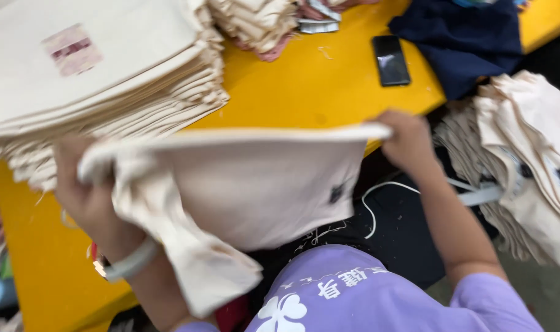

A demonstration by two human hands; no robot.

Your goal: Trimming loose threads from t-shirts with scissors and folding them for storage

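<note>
Holding a cream canvas tote bag (261, 184) stretched between both hands above the yellow bench (304, 86).

Left hand (89, 197) clenches one top corner, right hand (406, 138) grips the other; the cloth looks light, soft and floppy, best held by its stiffer top hem.

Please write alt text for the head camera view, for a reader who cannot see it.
A person's left hand and right hand hold a cream cloth bag stretched between them at the edge of a yellow table. A tall stack of similar bags sits on the table, with a black phone beyond.
</note>
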